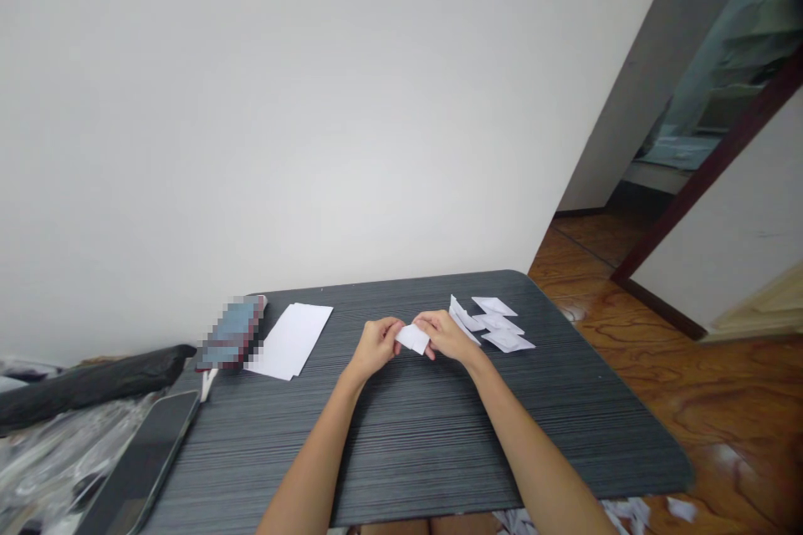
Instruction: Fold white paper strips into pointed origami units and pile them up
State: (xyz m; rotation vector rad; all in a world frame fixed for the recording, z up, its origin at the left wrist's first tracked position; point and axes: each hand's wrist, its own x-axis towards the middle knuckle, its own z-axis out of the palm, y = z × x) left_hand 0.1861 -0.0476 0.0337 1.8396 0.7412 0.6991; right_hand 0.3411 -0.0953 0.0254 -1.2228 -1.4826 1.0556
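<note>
My left hand [375, 345] and my right hand [447, 334] meet over the middle of a dark striped table [401, 443]. Both pinch a small folded piece of white paper [413, 338] held between them, just above the tabletop. The fingers of both hands are curled closed on its edges. Right of my right hand lies a cluster of several small folded white paper pieces [495, 323]. A stack of plain white sheets [292, 338] lies to the left of my left hand.
A blurred-out box-like object [232, 333] sits by the sheets. A dark phone [145, 464] lies at the table's left front corner. A black bundle [94, 383] and clear plastic are at far left. Paper scraps [627, 510] lie on the wooden floor.
</note>
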